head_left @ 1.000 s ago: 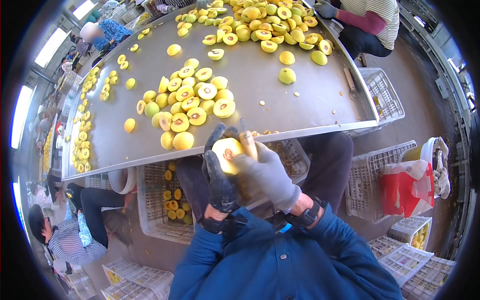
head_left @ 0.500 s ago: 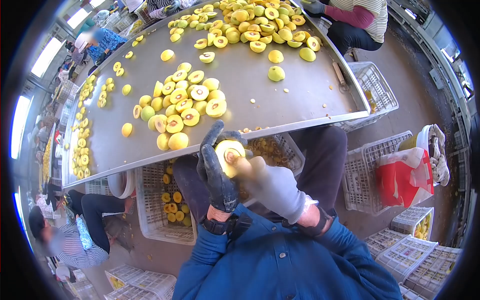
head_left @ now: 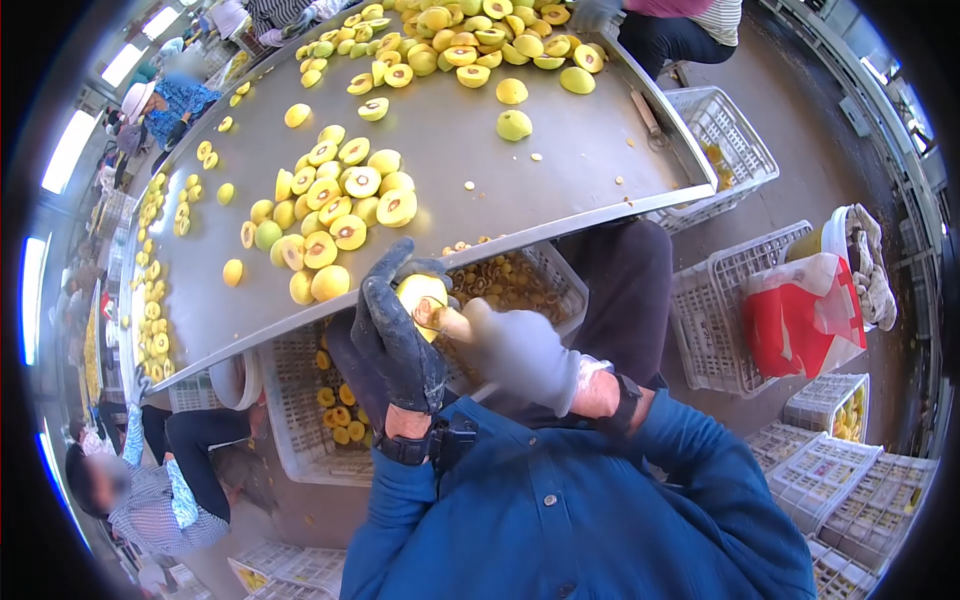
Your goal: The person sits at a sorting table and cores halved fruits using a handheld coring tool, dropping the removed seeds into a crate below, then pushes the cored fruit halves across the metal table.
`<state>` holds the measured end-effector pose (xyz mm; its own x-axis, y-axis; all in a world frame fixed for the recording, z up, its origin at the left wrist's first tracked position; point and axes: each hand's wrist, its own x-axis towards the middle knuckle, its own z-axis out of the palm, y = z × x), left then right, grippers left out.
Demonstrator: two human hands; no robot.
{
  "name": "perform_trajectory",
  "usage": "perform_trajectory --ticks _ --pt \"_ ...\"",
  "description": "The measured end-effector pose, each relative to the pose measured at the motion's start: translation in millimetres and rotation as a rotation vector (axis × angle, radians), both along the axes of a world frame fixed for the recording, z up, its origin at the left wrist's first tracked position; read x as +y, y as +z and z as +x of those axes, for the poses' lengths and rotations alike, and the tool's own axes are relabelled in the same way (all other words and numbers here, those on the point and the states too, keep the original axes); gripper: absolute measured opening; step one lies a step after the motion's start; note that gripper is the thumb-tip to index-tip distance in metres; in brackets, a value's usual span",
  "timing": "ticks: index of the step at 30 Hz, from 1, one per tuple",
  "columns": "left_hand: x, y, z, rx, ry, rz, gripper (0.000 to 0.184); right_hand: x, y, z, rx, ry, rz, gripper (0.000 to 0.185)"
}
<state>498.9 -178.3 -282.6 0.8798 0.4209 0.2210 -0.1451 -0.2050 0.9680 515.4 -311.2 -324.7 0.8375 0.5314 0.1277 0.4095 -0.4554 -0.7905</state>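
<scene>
Cups a round, pale-fleshed fruit half [head_left: 415, 291] in the bent fingers of the scuffed, dark-gloved left hand [head_left: 400, 325], just off the table [head_left: 450, 150] edge, and clenches a smooth tan handle [head_left: 456, 323] in the blurred, grey-gloved right hand [head_left: 525, 350]. Tilts that handle against the cut face, instead of upright as a second ago. Faces sheet metal strewn with yellow halves [head_left: 323, 192], slatted crates [head_left: 705, 335] alongside, seated people [head_left: 170, 515] farther off.

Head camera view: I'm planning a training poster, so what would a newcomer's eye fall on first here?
Probably the pale cut face of the fruit half near the centre, held in the dark-gloved left hand, with the grey-gloved right hand close by. Next, the heap of yellow fruit halves at the metal table's far side, then the red-and-white bag at far right.
</scene>
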Motion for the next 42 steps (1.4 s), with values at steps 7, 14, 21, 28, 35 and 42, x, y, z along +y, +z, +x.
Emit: perform_trajectory --ticks 7,14,21,28,35,42 --pt "4.1 1.9 9.2 -0.147 -0.229 -0.011 0.039 -17.2 27.2 7.1 1.028 0.298 0.506 0.031" --pt "38.6 12.7 30.8 -0.055 -0.823 0.337 0.052 -17.0 -22.3 -1.7 0.299 0.234 0.366 0.025" --pt "2.6 -42.2 33.9 -0.141 -0.418 -0.78 0.058 -19.3 -23.1 1.3 0.924 0.395 0.612 0.025" --pt "40.0 -55.9 33.7 -0.109 -0.139 -0.568 0.056 -54.0 -88.4 20.7 -0.052 0.131 -0.435 0.027" --pt "185.9 -100.5 -7.2 -0.075 0.356 0.64 0.034 -60.0 -98.3 13.8 0.115 0.131 -0.43 0.027" --pt "148.5 -93.8 98.7 -0.101 0.015 1.018 0.044 -54.2 -102.1 10.7 0.137 0.141 -0.377 0.025"
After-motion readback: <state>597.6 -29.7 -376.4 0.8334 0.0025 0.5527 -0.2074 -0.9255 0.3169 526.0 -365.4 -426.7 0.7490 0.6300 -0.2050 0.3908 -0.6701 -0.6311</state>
